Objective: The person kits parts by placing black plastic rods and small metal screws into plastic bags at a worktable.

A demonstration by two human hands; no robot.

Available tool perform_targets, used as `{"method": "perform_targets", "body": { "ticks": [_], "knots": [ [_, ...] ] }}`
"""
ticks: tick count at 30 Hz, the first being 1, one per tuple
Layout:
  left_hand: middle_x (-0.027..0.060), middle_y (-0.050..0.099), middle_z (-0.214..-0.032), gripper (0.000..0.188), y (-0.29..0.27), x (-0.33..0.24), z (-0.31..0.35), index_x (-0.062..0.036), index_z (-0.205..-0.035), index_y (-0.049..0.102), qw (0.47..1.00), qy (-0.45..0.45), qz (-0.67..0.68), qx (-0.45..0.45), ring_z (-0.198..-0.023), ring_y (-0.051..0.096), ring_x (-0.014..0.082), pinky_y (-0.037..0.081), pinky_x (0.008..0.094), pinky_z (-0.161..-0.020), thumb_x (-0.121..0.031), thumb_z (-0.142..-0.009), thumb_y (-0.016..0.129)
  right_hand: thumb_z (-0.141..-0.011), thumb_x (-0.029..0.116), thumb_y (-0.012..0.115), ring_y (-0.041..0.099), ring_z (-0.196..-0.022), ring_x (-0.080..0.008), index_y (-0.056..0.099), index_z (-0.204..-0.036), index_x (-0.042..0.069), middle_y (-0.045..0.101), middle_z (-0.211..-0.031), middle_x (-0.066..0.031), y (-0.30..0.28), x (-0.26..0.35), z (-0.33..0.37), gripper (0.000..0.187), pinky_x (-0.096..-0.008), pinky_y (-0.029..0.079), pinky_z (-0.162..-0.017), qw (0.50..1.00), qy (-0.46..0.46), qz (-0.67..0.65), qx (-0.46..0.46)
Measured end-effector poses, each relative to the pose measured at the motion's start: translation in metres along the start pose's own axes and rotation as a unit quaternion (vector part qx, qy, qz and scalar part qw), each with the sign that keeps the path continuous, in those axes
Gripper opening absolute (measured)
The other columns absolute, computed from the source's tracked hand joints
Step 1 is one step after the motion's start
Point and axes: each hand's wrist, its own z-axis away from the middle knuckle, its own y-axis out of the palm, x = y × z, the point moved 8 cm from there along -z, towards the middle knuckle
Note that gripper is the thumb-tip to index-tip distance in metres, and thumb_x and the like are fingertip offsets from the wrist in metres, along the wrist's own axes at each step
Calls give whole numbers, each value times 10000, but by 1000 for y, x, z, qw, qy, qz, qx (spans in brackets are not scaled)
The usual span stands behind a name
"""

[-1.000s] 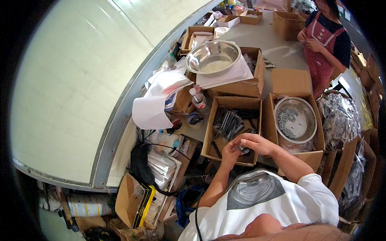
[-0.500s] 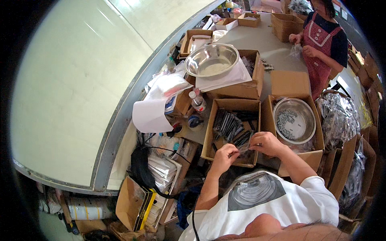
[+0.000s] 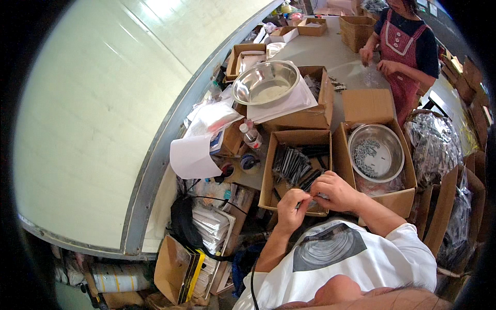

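My left hand [image 3: 292, 209] and my right hand [image 3: 335, 191] meet over the near edge of an open cardboard box [image 3: 266, 178]. Both are closed in a pinch, fingertips touching, on a small clear plastic bag that is mostly hidden by the fingers now. Inside the box lie several slim black parts [image 3: 293, 164] in clear wrapping, beyond my hands. Right of it, a second open box [image 3: 390, 202] holds a steel bowl [image 3: 380, 176] with many small metal screws or similar fasteners [image 3: 365, 155] in it.
A large steel bowl [image 3: 266, 85] rests on papers over another box [image 3: 324, 111]. A clear bottle [image 3: 251, 137] and a curled white sheet [image 3: 192, 159] are to the left. At far right, a person in a red apron [image 3: 405, 51] handles clear plastic. Heaps of plastic-wrapped goods [image 3: 436, 142] stand nearer.
My hands have drawn together and slightly nearer to me, so the clear plastic stretched between them is now mostly covered. The view has shifted a little.
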Motion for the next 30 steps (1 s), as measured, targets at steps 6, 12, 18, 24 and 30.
{"method": "perform_targets", "body": {
  "ticks": [6,12,18,24,30],
  "knots": [
    [126,627,-843,184,-10,12,6,-42,-821,478,988,-3,130,-78,-717,588,173,464,267,-622,20,-825,651,-714,110,662,578,-853,-242,559,-829,87,601,-877,-50,-24,10,2,156,-365,408,-790,1000,-14,16,-22],
    [121,637,-881,187,-8,27,1,-57,-860,468,958,-91,237,-130,-717,566,93,451,226,-611,16,-839,639,-720,68,647,575,-880,-248,554,-786,77,610,-910,-54,-59,-9,35,115,-359,405,-816,995,70,21,-74],
    [24,579,-793,137,27,53,-2,-49,-907,526,962,-194,190,-19,-646,495,55,415,201,-588,-79,-860,651,-688,-32,584,575,-887,-292,544,-747,33,616,-872,-105,-139,-14,99,96,-370,432,-793,946,206,44,-245],
    [-2,561,-790,133,62,86,15,-21,-943,551,946,-254,200,24,-664,493,54,420,198,-604,-103,-873,630,-782,34,592,575,-892,-265,542,-794,6,604,-954,-111,-256,90,211,59,-348,432,-819,744,274,411,-451],
    [8,591,-826,158,73,113,35,-14,-984,561,949,-276,142,55,-727,546,65,454,217,-645,-98,-867,627,-734,-6,636,598,-881,-287,615,-879,0,631,-915,-126,-227,54,163,147,-359,456,-807,775,352,402,-338]
  ]
}}
